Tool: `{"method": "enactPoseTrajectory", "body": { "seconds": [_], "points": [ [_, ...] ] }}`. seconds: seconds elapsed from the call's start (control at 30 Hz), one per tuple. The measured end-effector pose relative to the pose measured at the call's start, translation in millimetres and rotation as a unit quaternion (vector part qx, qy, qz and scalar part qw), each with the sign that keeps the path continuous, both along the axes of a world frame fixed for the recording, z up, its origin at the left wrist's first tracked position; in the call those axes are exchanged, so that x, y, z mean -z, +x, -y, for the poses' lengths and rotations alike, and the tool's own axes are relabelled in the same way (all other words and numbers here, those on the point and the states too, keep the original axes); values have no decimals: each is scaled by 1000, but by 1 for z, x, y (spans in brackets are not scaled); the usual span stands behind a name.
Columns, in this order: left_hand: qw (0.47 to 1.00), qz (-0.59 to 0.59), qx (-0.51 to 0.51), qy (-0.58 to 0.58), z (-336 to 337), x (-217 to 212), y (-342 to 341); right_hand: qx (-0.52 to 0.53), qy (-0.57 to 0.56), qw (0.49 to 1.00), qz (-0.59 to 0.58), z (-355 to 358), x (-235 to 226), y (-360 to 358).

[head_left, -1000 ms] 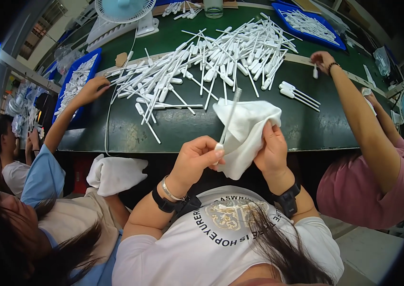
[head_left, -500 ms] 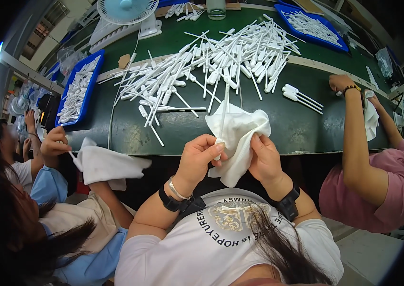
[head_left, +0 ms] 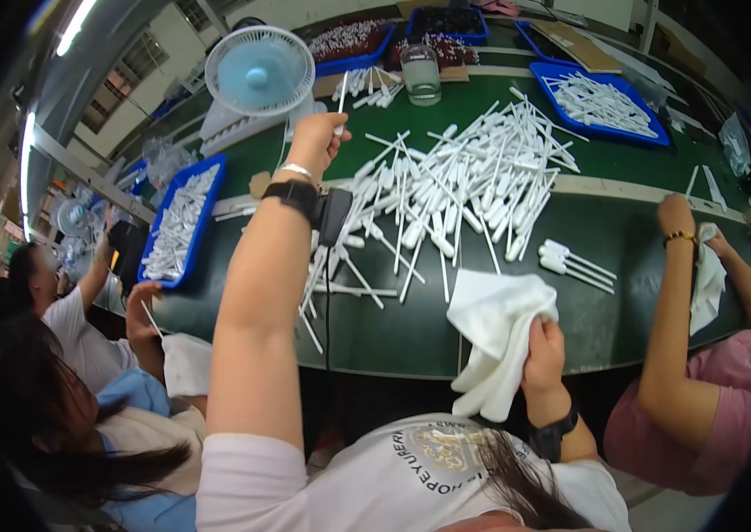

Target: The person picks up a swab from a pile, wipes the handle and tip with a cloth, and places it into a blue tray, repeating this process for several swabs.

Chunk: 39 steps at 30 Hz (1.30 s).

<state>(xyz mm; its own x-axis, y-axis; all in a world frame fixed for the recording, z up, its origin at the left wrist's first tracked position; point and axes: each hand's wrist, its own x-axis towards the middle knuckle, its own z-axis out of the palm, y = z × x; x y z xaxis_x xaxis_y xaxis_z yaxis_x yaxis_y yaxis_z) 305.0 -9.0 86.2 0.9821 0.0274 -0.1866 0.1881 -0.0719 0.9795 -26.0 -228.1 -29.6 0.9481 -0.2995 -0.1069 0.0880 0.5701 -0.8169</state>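
Note:
My left hand (head_left: 318, 146) is stretched far out over the table, its fingers closed on a white stick (head_left: 344, 93) with its thin shaft pointing up. The hand is just in front of a small bunch of similar sticks (head_left: 366, 86) beside the fan. Nearer to me, my right hand (head_left: 545, 355) grips a white cloth (head_left: 501, 328) that hangs in folds at the table's front edge. Between my hands lies a big loose heap of white sticks (head_left: 473, 173), each with a thick bulb-shaped end. My left forearm hides the heap's left part.
A blue fan (head_left: 257, 73) and a glass jar (head_left: 420, 75) stand at the back. Stick-filled blue trays (head_left: 210, 222) (head_left: 656, 137) flank the heap. Several sticks (head_left: 575, 264) lie apart at right. Co-workers sit close on both sides, a pink sleeve (head_left: 703, 408) on the right.
My left hand has left the cloth and reached forward and left with the stick. My right hand still holds the cloth, now farther right. The whole view has shifted, showing more of the back.

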Motion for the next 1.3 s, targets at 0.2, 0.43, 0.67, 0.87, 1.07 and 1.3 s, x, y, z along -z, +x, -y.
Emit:
{"method": "enactPoseTrajectory", "body": {
  "seconds": [0.2,0.43,0.67,0.87,1.07,1.3],
  "points": [
    [984,-69,11,165,3,41,129,-57,18,997,-46,10,-1,-4],
    [888,49,-36,455,-4,50,242,-138,69,984,-91,28,-15,-2],
    [832,280,-226,422,48,88,230,-146,128,974,-115,26,-2,-6],
    [843,194,-304,399,25,83,240,-163,145,970,-109,24,-3,-4],
    [827,126,-103,537,22,121,279,-144,155,971,-114,19,0,0],
    [785,211,-102,573,-16,127,311,-142,148,975,-90,28,0,-11]
  ]
}}
